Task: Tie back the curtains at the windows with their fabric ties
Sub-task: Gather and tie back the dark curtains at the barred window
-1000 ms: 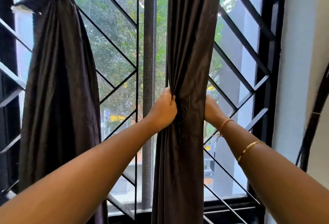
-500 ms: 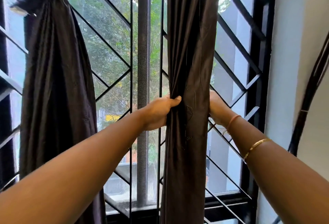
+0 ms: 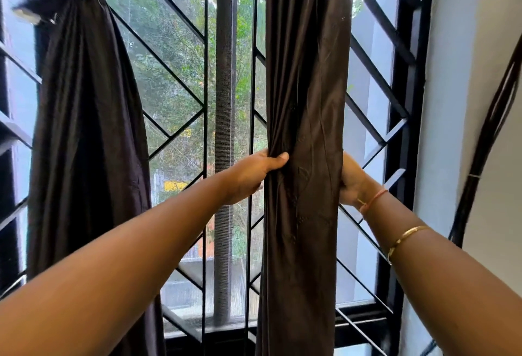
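window grille (image 3: 175, 118) behind; both hands grip curtain (image 3: 308, 101).

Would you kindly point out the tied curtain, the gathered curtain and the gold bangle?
tied curtain (image 3: 84, 129): head view, hanging body below the knot.
gathered curtain (image 3: 308, 73): head view, upper folds.
gold bangle (image 3: 406, 237): head view, middle of band.
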`<state>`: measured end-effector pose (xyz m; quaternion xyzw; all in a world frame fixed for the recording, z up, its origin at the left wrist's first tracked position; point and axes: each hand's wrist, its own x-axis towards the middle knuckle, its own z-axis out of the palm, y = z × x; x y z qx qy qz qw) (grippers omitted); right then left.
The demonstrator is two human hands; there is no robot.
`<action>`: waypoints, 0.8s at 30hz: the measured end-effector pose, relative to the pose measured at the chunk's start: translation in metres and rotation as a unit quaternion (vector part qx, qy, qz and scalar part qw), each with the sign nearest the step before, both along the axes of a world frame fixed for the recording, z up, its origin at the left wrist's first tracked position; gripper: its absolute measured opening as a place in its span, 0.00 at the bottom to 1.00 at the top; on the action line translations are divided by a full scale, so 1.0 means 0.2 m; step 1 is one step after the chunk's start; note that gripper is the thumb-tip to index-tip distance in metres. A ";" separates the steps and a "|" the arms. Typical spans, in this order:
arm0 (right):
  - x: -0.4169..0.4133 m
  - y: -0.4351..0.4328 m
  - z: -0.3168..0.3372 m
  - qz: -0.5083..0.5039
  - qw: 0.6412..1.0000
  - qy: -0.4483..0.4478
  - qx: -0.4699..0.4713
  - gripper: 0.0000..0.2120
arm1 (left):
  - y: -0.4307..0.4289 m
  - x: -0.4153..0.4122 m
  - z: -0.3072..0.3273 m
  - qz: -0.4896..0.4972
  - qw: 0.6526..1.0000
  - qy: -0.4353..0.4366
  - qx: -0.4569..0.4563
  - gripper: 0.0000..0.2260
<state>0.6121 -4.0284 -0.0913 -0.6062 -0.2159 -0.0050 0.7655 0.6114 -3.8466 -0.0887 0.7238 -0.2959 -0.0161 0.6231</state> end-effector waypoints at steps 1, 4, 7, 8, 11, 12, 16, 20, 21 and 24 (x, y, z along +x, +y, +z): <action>0.00 0.00 -0.01 0.000 1.000 0.002 0.014 0.25 | 0.00 0.00 0.00 -0.002 1.000 -0.011 0.014 0.16; -0.02 0.04 0.00 -0.006 1.000 -0.018 0.011 0.21 | 0.00 -0.01 0.01 0.011 0.996 -0.067 0.064 0.08; -0.04 0.08 0.04 -0.081 0.994 -0.050 -0.055 0.17 | 0.02 0.00 0.03 0.094 0.970 -0.156 0.164 0.14; -0.05 0.08 0.06 -0.117 0.987 -0.059 -0.093 0.16 | 0.03 0.01 0.04 0.137 0.947 -0.192 0.219 0.17; -0.06 0.06 0.08 -0.149 0.970 -0.064 -0.183 0.16 | 0.06 0.01 0.05 0.174 0.926 -0.242 0.232 0.16; -0.06 0.06 0.09 -0.139 0.970 -0.060 -0.190 0.16 | 0.07 0.01 0.05 0.152 0.938 -0.239 0.198 0.14; -0.08 0.07 0.06 -0.089 0.986 -0.051 -0.135 0.11 | 0.02 0.00 0.01 0.079 0.972 -0.197 0.097 0.09; -0.06 0.08 0.01 -0.053 0.995 0.001 -0.085 0.11 | -0.01 0.02 -0.05 0.210 0.928 -0.281 0.125 0.12; -0.05 0.08 0.01 -0.053 0.996 0.014 -0.070 0.12 | -0.01 0.01 -0.06 0.228 0.920 -0.294 0.126 0.10; -0.04 0.10 -0.01 -0.040 0.998 0.034 -0.026 0.17 | 0.00 -0.01 -0.06 0.228 0.922 -0.287 0.128 0.11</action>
